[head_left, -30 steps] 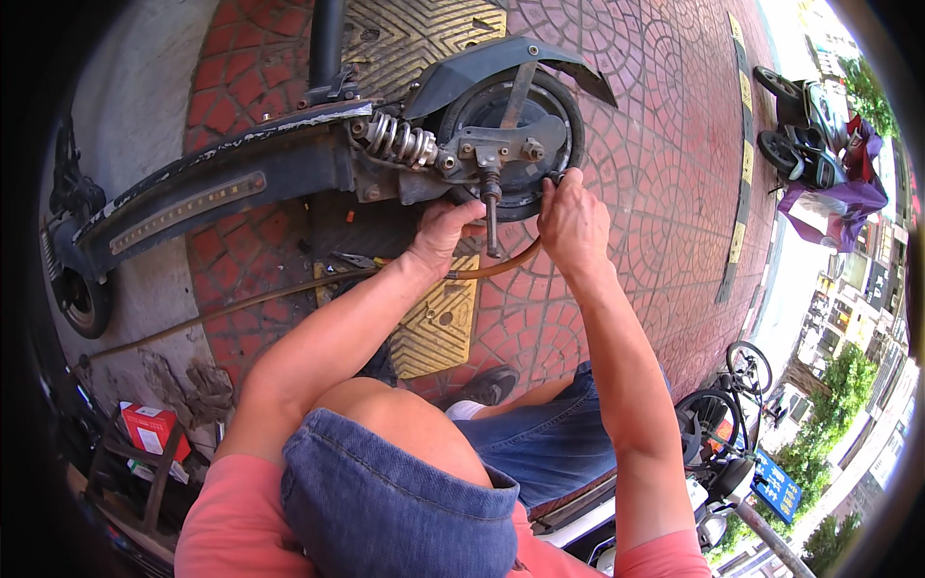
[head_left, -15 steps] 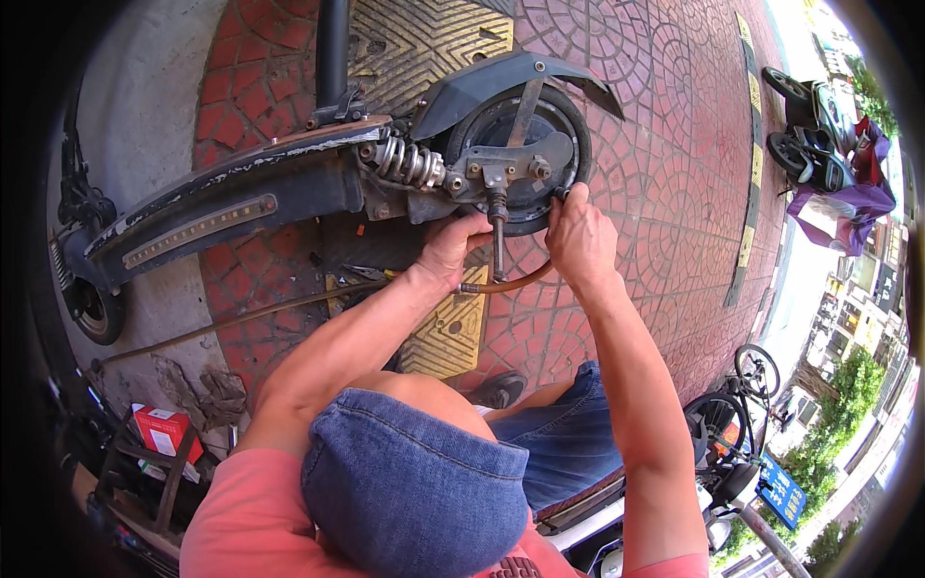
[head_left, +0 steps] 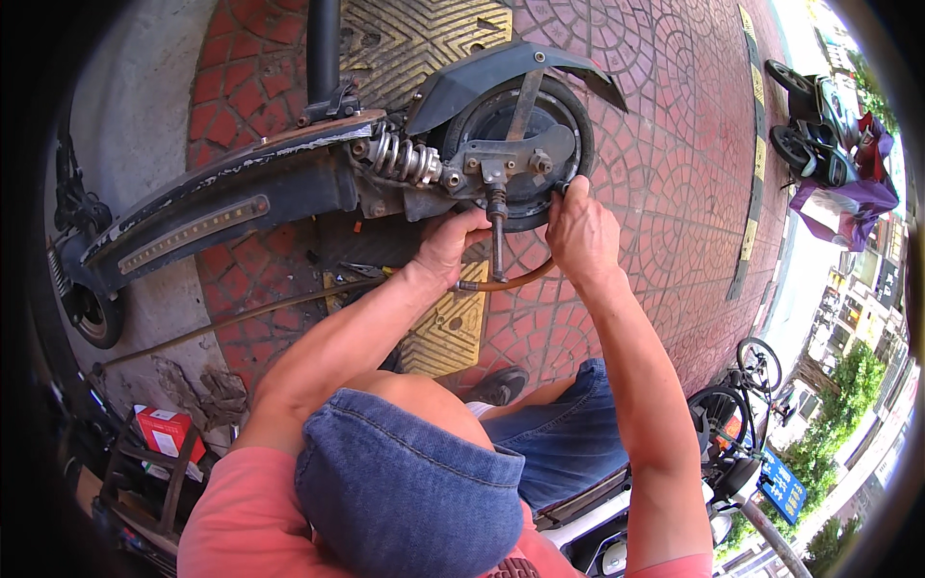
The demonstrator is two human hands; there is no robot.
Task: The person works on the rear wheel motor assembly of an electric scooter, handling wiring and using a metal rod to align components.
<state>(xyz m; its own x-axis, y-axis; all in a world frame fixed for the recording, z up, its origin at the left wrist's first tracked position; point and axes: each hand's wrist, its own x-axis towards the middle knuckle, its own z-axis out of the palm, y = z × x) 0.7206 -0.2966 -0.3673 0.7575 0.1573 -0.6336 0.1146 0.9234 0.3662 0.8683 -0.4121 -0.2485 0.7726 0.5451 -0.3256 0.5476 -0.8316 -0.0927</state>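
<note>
An electric scooter (head_left: pixel 193 231) stands before me with its rear wheel (head_left: pixel 520 106) under a dark mudguard (head_left: pixel 482 82). My right hand (head_left: pixel 585 236) is closed around the end of an orange-brown air hose (head_left: pixel 515 283), held against the lower right of the wheel by the rim. The hose's tip is mostly hidden by the fingers. At the wheel's lower left, my left hand (head_left: pixel 448 248) grips the tire, with its fingertips partly hidden behind it. Between my hands, a metal kickstand (head_left: pixel 498 236) points down from the axle bracket.
Behind the wheel, a yellow ramp plate (head_left: pixel 414 39) lies on red paving. Small tools (head_left: pixel 371 270) lie under the deck. A red box (head_left: pixel 169 432) is at lower left. Parked motorbikes (head_left: pixel 819 135) stand at far right, and a bicycle (head_left: pixel 723 414) at lower right.
The scooter appears slightly shifted up and left in view. Both hands keep their places at the wheel, and the right hand stays on the hose end.
</note>
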